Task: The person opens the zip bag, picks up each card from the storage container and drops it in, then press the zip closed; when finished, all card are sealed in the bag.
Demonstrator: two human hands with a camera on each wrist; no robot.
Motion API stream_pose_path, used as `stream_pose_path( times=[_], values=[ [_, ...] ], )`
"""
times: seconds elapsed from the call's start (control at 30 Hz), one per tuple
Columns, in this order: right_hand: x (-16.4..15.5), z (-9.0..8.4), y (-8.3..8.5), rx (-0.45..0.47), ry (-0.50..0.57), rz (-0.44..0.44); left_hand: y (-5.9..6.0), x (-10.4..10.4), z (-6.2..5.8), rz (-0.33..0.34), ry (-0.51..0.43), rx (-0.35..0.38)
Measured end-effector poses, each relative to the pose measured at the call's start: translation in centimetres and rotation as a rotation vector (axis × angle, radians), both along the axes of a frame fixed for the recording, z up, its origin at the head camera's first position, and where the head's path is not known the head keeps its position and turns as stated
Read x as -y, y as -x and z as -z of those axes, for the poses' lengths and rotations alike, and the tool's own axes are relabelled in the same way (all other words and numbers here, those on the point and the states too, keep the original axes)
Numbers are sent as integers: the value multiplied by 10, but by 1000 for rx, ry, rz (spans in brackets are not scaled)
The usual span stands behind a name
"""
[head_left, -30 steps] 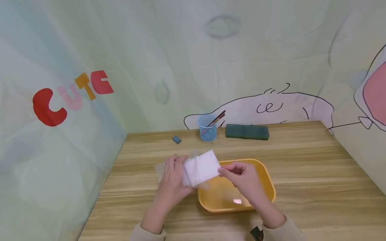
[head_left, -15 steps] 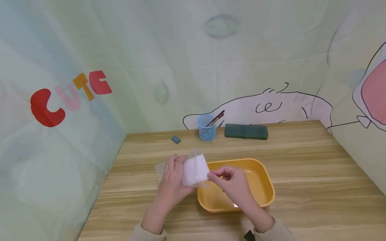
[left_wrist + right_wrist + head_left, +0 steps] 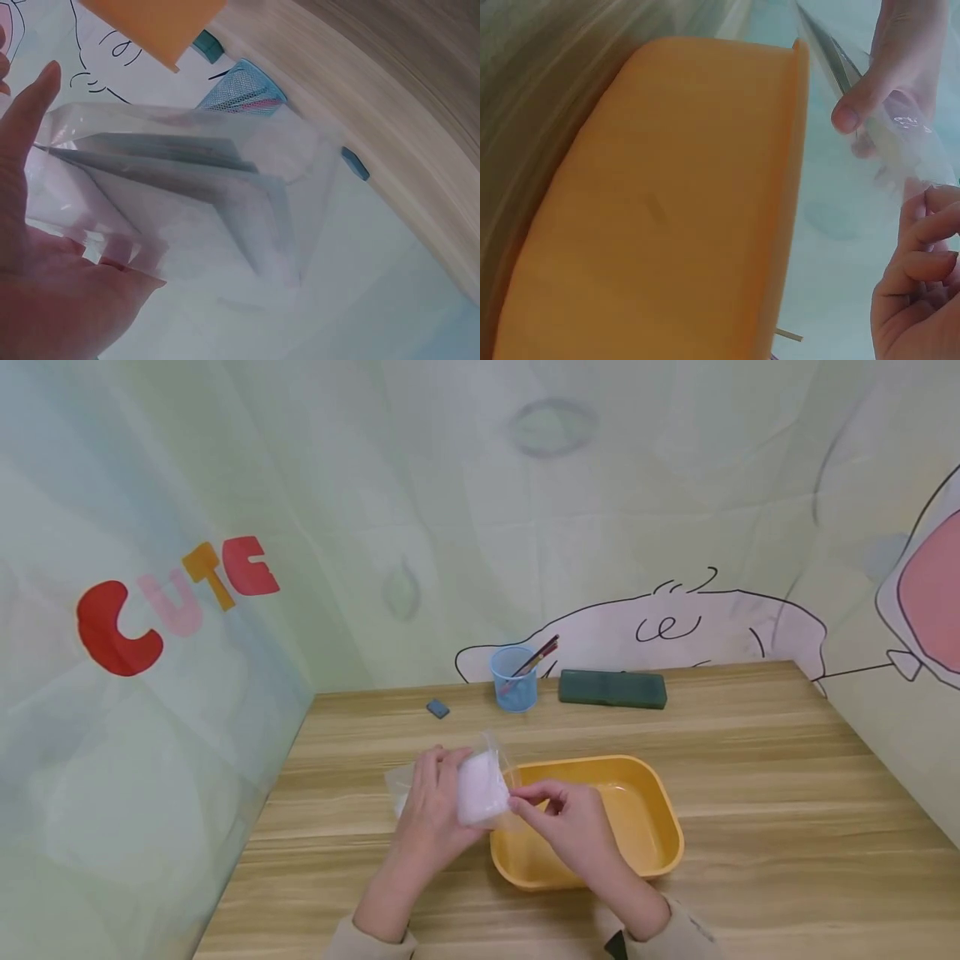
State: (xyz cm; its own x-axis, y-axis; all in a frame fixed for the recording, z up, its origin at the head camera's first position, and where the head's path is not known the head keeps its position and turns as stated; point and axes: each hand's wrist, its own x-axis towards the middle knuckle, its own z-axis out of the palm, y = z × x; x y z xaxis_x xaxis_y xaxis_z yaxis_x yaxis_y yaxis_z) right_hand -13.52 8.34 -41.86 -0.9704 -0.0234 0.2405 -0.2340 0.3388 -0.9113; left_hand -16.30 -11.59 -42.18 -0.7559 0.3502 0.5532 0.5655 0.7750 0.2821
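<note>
Between the hands, the clear bag [image 3: 483,785] (white sheets inside) is gripped by the left hand [image 3: 433,810] and pinched at its right edge by the right hand [image 3: 564,820].

Clear, glossy plastic bag [image 3: 491,758] over white paper cards [image 3: 480,789]; smooth, shiny orange plastic tray [image 3: 660,814]; matt wood-grain worktop [image 3: 787,777]; blue mesh cup [image 3: 514,679].

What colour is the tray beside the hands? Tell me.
The tray is yellow-orange, plain and unpatterned; the head view shows it best.
</note>
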Motion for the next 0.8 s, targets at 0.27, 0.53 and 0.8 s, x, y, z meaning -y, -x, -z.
stream_pose_path(
  times=[0.27, 0.53, 0.8],
  values=[
    [0, 2, 2, -122, -120, -27, -1, -1, -2, -7, 0, 34],
    [-3, 1, 2, -26, 18, -62, 0, -1, -4, -29, -10, 7],
    [-2, -8, -2, 101, 79, -208, -4, -18, -14, 38, -132, -93]
  ],
)
